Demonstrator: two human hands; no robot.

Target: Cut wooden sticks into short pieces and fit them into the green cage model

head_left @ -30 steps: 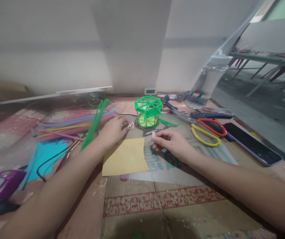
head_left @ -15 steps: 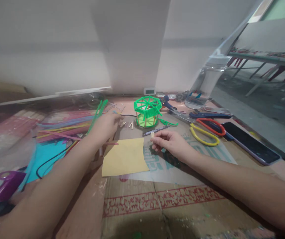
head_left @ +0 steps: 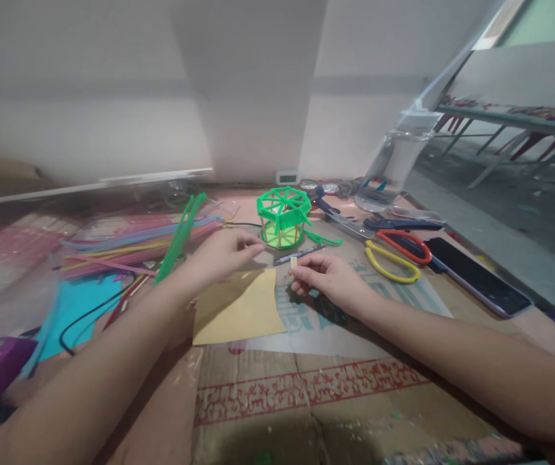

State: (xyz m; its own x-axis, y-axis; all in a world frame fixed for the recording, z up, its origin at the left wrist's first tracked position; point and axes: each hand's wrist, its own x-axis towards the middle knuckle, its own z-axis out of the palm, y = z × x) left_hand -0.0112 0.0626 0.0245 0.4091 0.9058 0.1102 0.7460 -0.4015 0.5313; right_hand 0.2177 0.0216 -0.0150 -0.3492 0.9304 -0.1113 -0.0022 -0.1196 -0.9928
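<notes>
My right hand (head_left: 323, 278) is closed in a pinch on small pale wooden sticks (head_left: 293, 261), held upright above the plastic-covered work surface. My left hand (head_left: 231, 250) reaches in from the left, its thumb and fingers stretched to the right, and it hides the spot where short sticks lay. I see nothing held in it. Just beyond both hands stands a small round frame of green pipe cleaners with thin wooden posts (head_left: 284, 218). A pen (head_left: 300, 254) lies between that frame and my right hand. Below my left hand is a yellow paper sheet (head_left: 238, 316).
At left lie green pipe cleaners (head_left: 180, 239), a colored bundle (head_left: 126, 245), blue paper (head_left: 90, 303) and a purple tool (head_left: 3, 368). To the right are scissors with red and yellow handles (head_left: 393, 271), a phone (head_left: 475, 274) and a water bottle (head_left: 398, 161).
My left hand has moved right and slightly toward me, now covering the short sticks that lay in front of the green frame. My right hand keeps its pinch, nearly still.
</notes>
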